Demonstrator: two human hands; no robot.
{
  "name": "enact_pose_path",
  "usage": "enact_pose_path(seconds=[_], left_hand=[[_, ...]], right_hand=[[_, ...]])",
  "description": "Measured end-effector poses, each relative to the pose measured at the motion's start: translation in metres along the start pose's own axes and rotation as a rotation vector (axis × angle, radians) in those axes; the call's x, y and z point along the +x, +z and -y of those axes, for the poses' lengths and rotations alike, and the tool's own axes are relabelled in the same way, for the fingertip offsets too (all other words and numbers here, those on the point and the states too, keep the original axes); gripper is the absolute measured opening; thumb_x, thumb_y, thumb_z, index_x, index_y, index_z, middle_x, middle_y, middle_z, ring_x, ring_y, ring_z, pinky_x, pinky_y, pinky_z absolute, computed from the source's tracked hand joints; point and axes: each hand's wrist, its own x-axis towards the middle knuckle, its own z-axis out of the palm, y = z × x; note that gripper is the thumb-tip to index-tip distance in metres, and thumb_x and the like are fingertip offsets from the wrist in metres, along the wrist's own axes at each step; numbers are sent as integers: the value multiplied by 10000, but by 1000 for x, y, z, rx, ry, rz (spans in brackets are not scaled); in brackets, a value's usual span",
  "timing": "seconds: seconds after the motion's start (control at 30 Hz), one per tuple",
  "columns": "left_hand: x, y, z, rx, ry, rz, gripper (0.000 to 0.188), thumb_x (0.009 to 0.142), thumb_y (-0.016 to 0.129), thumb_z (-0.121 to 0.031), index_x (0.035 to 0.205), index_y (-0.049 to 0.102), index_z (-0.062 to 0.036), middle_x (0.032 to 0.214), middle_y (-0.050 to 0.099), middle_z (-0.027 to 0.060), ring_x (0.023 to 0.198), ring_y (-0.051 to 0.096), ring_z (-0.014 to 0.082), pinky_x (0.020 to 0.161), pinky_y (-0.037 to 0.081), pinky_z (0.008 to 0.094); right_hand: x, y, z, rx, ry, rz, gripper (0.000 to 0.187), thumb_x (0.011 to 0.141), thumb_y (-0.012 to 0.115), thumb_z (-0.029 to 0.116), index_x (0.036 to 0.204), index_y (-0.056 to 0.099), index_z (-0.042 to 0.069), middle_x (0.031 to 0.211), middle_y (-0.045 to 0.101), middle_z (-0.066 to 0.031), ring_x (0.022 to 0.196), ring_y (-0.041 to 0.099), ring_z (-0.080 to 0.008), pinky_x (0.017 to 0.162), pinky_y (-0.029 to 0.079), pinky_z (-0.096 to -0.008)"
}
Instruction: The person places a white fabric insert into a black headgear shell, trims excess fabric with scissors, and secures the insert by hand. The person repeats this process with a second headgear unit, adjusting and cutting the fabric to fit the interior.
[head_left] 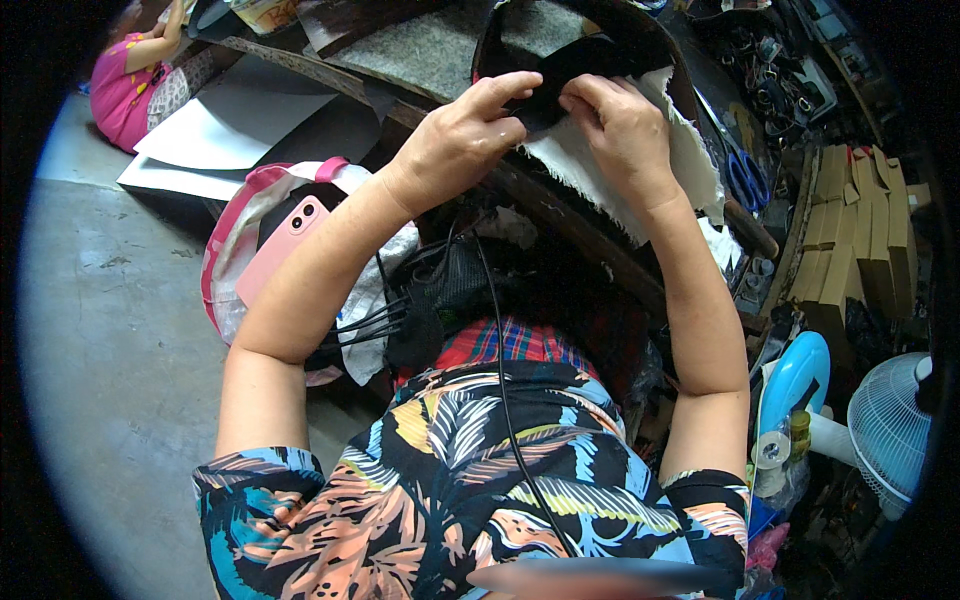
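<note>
At the bench edge a black sheet piece (590,62) stands in a loose curve, its surface soft-looking. White cloth with a frayed edge (575,165) hangs from it beneath my hands. My right hand (630,135) pinches the black piece, thumb and index finger close together. My left hand (455,140) is beside it with bent fingers, index tip and thumb at the black piece's left part; its other fingers are hidden. What exactly lies between the left fingers is hard to see.
A pink phone (283,245) lies in a pink-and-white bag (215,275) by my left forearm. White sheets (235,120) are at the bench's left; blue-handled scissors (745,178) at right. Cardboard pieces (850,230) and a fan (890,430) stand farther right. Someone in pink (125,90) sits far left.
</note>
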Motion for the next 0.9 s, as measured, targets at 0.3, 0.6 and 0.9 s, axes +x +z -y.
enact_pose_path(seconds=[0.3, 0.6, 0.9], left_hand=[[-6, 0, -10, -171, -179, -155, 88, 813, 722, -21, 878, 669, 7, 1349, 501, 205, 1163, 599, 303, 905, 550, 358], [5, 5, -17, -151, -443, -172, 179, 819, 746, -118, 825, 653, 34, 1168, 559, 240, 936, 652, 355, 824, 544, 389], [6, 5, -25, 25, -327, -72, 133, 828, 678, -43, 876, 615, 64, 1156, 568, 248, 1021, 620, 402, 912, 514, 414]], right_hand=[[-4, -2, 9, -156, -189, -14, 184, 790, 745, 326, 926, 722, 203, 839, 661, -3, 826, 659, -230, 692, 553, -363], [-5, 7, 9, -83, -151, -118, 76, 824, 720, 264, 849, 719, 192, 767, 636, -6, 759, 650, -218, 631, 540, -358], [-4, 8, 9, -89, -152, -127, 67, 831, 707, 244, 842, 717, 179, 769, 641, -11, 757, 650, -229, 633, 534, -357]])
